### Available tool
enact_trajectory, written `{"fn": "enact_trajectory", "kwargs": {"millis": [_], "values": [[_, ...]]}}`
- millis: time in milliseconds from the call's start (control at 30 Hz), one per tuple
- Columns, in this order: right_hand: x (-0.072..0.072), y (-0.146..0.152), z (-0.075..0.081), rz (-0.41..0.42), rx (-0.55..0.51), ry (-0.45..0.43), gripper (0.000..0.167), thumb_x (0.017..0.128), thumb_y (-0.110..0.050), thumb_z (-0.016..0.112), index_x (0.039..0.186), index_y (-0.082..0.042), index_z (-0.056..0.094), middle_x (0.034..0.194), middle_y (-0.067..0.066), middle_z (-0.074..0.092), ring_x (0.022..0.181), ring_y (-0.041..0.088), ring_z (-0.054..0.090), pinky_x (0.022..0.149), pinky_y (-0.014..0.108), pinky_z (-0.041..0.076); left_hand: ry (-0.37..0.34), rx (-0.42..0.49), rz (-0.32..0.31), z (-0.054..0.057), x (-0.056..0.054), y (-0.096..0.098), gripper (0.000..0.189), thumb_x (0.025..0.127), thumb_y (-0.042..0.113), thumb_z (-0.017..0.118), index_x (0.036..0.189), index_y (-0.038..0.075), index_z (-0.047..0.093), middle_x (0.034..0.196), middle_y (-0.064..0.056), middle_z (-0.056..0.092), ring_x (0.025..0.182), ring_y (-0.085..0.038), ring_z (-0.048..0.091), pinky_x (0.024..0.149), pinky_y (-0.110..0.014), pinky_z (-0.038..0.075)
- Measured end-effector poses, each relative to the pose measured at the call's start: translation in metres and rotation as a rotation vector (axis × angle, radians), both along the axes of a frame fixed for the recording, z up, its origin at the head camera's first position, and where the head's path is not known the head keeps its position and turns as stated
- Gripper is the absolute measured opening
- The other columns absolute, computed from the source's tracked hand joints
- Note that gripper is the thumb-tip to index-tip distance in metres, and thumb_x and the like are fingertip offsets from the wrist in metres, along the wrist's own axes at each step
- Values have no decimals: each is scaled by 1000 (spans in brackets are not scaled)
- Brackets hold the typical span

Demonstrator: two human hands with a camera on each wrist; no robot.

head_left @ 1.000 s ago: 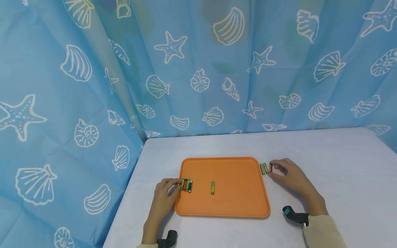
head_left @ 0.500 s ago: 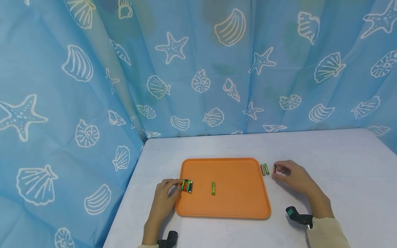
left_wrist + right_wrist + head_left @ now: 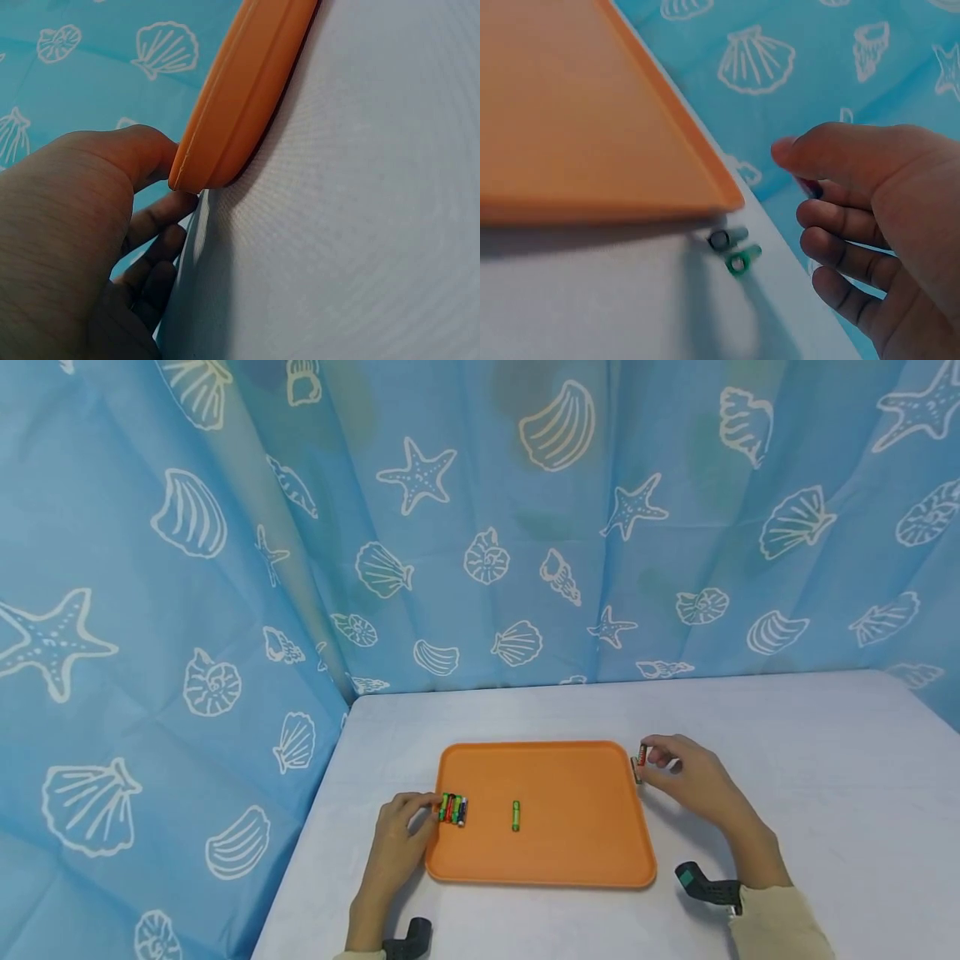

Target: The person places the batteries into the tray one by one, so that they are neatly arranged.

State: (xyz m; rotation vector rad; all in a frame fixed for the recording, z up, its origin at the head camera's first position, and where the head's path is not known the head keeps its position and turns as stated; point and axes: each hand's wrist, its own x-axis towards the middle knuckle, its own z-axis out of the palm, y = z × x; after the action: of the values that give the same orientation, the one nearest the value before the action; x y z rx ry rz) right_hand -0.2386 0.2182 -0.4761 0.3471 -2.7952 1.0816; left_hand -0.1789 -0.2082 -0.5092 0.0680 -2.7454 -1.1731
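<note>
Left hand [image 3: 393,833] pinches orange tray [image 3: 577,827] at rim, likely steadying it. Right hand [image 3: 696,783] pinches red battery [image 3: 642,754] aloft, apparently clear of two batteries [image 3: 739,262] beside tray.

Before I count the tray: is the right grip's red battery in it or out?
Out: the right grip pinches the red battery above the table, beyond the right edge of the orange tray.

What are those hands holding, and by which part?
The right hand pinches a red battery, seemingly by its ends, though the contact is tiny. The left hand grips the orange tray by its left rim.
</note>
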Motion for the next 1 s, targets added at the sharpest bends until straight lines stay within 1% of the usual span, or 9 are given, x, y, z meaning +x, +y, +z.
{"fn": "enact_trajectory", "kwargs": {"millis": [100, 167, 267, 333, 467, 567, 667, 800, 1000], "values": [[1, -10, 2, 5, 3, -11, 49, 88, -25, 78, 127, -2, 62, 99, 4, 62, 94, 24, 57, 85, 45, 52, 6, 2, -3, 0, 0, 0, 22, 97, 19, 66, 118, 24, 72, 124, 0, 58, 122, -25, 46, 102, -53, 44], [2, -18, 2, 17, 6, -27, 51, 87, -28, 79, 127, -3, 63, 98, 2, 61, 93, 22, 57, 82, 42, 53, 11, 1, -5, -1, 0, -1, 22, 97, 19, 66, 117, 24, 72, 123, 0, 58, 121, -25, 47, 101, -53, 45], [4, -30, 0, 59, 11, -22, 52, 85, -30, 81, 126, -3, 64, 96, 1, 60, 88, 20, 55, 76, 35, 52, 16, 2, -9, -2, 0, -1, 22, 96, 19, 67, 117, 24, 72, 122, 1, 59, 120, -25, 47, 101, -52, 45], [4, -38, -2, 94, 16, -3, 50, 84, -29, 82, 123, -3, 65, 94, -1, 58, 85, 18, 53, 72, 31, 51, 22, 5, -11, -3, -1, 0, 22, 96, 19, 67, 117, 24, 72, 122, 1, 59, 120, -25, 47, 101, -52, 45], [5, -50, -11, 152, 28, 15, 46, 84, -28, 83, 120, -5, 65, 91, -3, 56, 85, 16, 51, 73, 30, 50, 30, 5, -12, -3, 0, 1, 22, 96, 20, 67, 116, 25, 72, 121, 2, 59, 119, -24, 47, 100, -51, 45], [6, -60, -19, 194, 40, 10, 42, 83, -28, 83, 115, -7, 66, 89, -5, 55, 85, 15, 51, 75, 31, 50, 35, 3, -12, -3, 0, 2, 22, 96, 20, 67, 116, 24, 72, 120, 2, 59, 118, -23, 47, 99, -51, 45], [9, -71, -24, 235, 62, 18, 38, 83, -29, 84, 111, -9, 67, 87, -6, 53, 83, 13, 49, 74, 29, 47, 35, 3, -17, -3, -1, 1, 22, 96, 19, 67, 116, 24, 72, 120, 2, 59, 118, -24, 48, 99, -51, 45], [13, -84, -28, 251, 79, 31, 36, 82, -31, 84, 108, -13, 67, 86, -7, 50, 81, 11, 46, 69, 26, 43, 28, 7, -24, -2, -1, 0, 22, 96, 20, 67, 117, 24, 72, 122, 2, 59, 119, -24, 47, 100, -51, 45], [15, -101, -31, 254, 97, 75, 35, 81, -34, 84, 106, -16, 67, 84, -8, 48, 78, 10, 44, 67, 25, 39, 30, 9, -33, 0, -1, -2, 22, 96, 20, 67, 118, 23, 72, 123, 0, 58, 121, -26, 47, 100, -52, 44]]}}
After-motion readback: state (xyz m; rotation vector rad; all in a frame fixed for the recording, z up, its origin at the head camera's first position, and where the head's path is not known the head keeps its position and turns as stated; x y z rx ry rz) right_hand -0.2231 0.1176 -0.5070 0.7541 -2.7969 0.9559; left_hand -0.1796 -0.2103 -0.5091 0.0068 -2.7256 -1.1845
